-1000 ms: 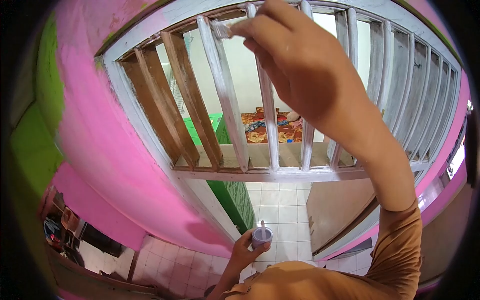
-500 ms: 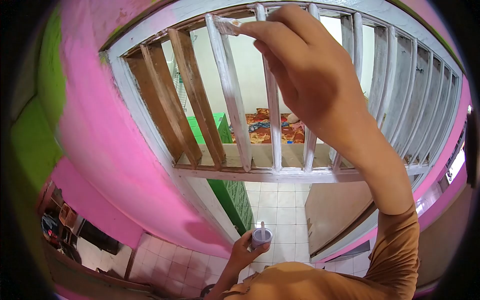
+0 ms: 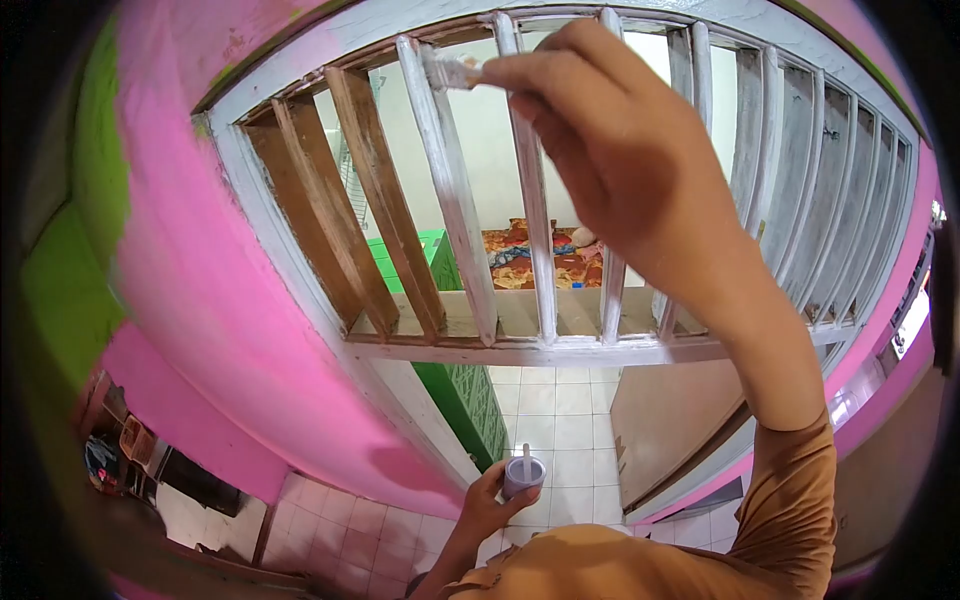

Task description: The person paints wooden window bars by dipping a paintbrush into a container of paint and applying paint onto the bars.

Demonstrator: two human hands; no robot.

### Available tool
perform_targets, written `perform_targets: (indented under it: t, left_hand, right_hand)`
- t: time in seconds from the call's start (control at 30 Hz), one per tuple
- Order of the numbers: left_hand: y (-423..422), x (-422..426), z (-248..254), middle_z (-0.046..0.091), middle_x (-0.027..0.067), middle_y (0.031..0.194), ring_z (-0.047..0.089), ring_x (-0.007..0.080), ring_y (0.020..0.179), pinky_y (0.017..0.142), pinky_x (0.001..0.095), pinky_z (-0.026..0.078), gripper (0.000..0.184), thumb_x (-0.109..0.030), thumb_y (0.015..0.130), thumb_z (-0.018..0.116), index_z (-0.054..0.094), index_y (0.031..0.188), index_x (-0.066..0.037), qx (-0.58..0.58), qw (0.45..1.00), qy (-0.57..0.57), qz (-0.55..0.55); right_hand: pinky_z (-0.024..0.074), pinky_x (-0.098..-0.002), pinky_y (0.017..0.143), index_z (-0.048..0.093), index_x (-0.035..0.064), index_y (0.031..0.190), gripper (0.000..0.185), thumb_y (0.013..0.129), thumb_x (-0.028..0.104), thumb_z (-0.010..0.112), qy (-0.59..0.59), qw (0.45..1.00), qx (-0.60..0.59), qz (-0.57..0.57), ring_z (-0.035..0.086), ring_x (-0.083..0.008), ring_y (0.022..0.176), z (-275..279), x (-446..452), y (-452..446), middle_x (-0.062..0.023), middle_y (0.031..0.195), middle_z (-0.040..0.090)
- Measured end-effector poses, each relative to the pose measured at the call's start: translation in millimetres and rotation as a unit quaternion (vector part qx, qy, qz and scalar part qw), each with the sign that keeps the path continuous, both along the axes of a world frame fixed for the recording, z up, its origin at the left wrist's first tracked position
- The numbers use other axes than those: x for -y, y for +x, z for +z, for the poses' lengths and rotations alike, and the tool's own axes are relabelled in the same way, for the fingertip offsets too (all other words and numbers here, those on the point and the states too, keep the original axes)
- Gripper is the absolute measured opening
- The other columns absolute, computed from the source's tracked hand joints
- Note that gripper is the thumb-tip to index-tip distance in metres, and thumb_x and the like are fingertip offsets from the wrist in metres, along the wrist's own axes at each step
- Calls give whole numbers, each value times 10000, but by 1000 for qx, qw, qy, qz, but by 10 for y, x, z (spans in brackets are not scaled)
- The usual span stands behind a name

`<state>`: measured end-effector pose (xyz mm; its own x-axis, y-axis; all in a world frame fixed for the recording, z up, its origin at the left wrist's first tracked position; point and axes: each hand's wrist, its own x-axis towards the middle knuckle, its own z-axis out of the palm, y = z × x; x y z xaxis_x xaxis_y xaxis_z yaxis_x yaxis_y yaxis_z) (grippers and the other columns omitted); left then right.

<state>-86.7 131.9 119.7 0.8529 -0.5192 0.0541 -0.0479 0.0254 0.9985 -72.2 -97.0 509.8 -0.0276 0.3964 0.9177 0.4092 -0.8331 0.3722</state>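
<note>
Slightly lower on the pale slat point(image 3: 450, 190) than half a second ago, the brush point(image 3: 450, 72) sits just past the fingertips of the right hand point(image 3: 625, 135), which pinches it, bristles at the slat's upper end. Well below, the left hand point(image 3: 485, 507) is curled around a small cup point(image 3: 517, 488) (a stick point(image 3: 526, 455) pokes out of it). Brown slats point(image 3: 390, 200) stand left of the right hand.

Wall point(image 3: 220, 290): pink, green toward the left
Cabinet point(image 3: 462, 405): green
Bedding point(image 3: 520, 279): orange-brown pattern, bluish cloth point(image 3: 513, 257) on top
Floor point(image 3: 570, 430): pale, square-tiled
Door point(image 3: 670, 415): brown, right of cabinet
</note>
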Motion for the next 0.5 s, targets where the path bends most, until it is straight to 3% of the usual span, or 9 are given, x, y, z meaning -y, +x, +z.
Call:
perform_targets:
  t: [0.13, 0.37, 0.5]
  left_hand:
    - [17, 28, -62, 665, 90, 1181, 630, 167, 1113, 969, 326, 508, 610, -246, 831, 861, 574, 1305, 9, 26, 1000, -14, -1]
    - [7, -29, 38, 684, 91, 1148, 649, 162, 1073, 941, 323, 522, 606, -264, 830, 861, 592, 1299, 9, 39, 999, 7, 3]
    - [18, -13, 123, 680, 78, 1178, 635, 163, 1118, 987, 335, 506, 613, -206, 811, 870, 587, 1317, -7, 11, 1000, 23, -11]
  right_hand:
    - [491, -367, 665, 661, 39, 1169, 302, 880, -44, 686, -24, 989, -141, 36, 609, -272, 749, -238, -73, -238, -110, 948, 572]
    - [446, -335, 539, 705, 43, 1110, 210, 900, 40, 725, 3, 993, -37, -111, 554, -222, 598, -206, -117, -290, -77, 773, 568]
    - [435, -352, 526, 710, 51, 1094, 183, 915, 86, 718, -23, 988, -20, -151, 551, -234, 584, -119, -324, -262, -77, 767, 572]
